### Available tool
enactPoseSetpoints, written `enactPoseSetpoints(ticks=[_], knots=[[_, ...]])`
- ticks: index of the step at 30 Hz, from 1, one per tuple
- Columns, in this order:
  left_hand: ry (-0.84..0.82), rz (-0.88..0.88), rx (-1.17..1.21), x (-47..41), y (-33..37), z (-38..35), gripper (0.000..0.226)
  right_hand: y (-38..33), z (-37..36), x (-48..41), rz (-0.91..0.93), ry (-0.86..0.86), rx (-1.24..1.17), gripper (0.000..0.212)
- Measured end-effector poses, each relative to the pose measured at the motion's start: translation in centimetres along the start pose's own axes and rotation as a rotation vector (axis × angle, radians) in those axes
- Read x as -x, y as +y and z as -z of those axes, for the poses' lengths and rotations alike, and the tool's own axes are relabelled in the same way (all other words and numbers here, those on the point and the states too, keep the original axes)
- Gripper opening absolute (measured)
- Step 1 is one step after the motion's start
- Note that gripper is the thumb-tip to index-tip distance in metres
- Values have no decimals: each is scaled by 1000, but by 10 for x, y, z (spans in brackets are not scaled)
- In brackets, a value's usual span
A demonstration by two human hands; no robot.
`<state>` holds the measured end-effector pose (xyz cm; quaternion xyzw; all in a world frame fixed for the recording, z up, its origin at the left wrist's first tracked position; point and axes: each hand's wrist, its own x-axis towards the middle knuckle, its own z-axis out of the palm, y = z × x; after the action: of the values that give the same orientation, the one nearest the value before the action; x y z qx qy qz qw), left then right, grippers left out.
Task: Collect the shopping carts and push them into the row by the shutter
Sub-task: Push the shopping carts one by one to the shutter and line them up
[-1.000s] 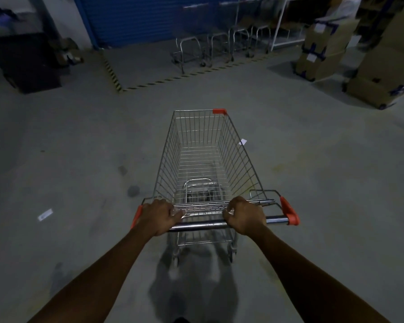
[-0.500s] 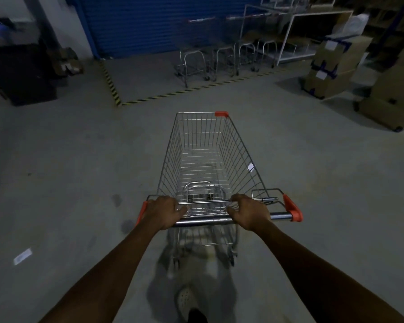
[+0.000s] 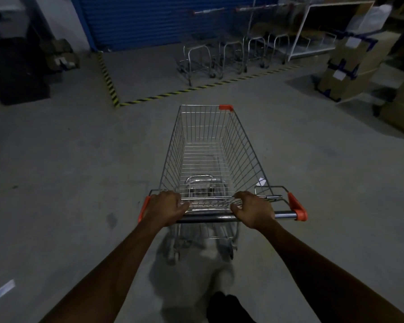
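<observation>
Lying flat on the concrete floor [image 3: 56, 159] at the lower left, a pale scrap of paper [image 3: 4, 289] is noted. A dark, boxy unit [image 3: 16, 71] is recorded at the upper left, its detail lost in shadow. A black-and-yellow hazard stripe [image 3: 107, 78] is marked on the floor beside it and turns rightward, bounding a bay in front of the blue roller shutter [image 3: 161, 22].

The left hand [image 3: 166, 209] is found clenched round the left end of the handle bar [image 3: 208, 217], just beside the orange end cap [image 3: 143, 209]. The wire shopping cart [image 3: 210, 148] is located at centre frame on open floor, outside the striped bay, its nose directed toward the shutter. An orange corner guard [image 3: 226, 107] is fitted at its front right corner. A dark shoe [image 3: 224, 306] is seen behind the cart at the bottom edge. The row of nested carts [image 3: 231, 54] is parked inside the bay by the shutter, well apart from the held cart.

The right hand [image 3: 254, 212] is found grasping the bar right of centre, fingers curled over it. Bare chrome is exposed between this hand and the right orange cap [image 3: 297, 207]. A small white slip [image 3: 261, 182] is observed at the basket's right side; whether it lies on the floor or hangs on the wire cannot be told. A white shelf frame [image 3: 299, 36] and taped cardboard boxes [image 3: 345, 66] are recorded at the far right.
</observation>
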<state>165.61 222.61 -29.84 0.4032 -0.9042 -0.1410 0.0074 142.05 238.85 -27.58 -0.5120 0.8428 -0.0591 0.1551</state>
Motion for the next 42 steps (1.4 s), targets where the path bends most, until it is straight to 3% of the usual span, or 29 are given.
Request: enactPoseSetpoints(ticks=[12, 20, 28, 32, 37, 42], knots=[[105, 75, 130, -224, -17, 33, 61, 31, 58, -243, 52, -12, -72, 49], [253, 110, 71, -355, -33, 44, 40, 51, 88, -391, 153, 11, -17, 46], [206, 253, -3, -473, -47, 68, 41, 51, 115, -519, 209, 54, -5, 42], [214, 262, -23, -541, -71, 78, 50, 42, 131, -593, 212, 14, -9, 40], [188, 278, -37, -639, -110, 96, 44, 25, 151, -696, 184, -16, -5, 44], [71, 277, -25, -729, -144, 122, 49, 8, 170, -798, 151, -103, -30, 41]])
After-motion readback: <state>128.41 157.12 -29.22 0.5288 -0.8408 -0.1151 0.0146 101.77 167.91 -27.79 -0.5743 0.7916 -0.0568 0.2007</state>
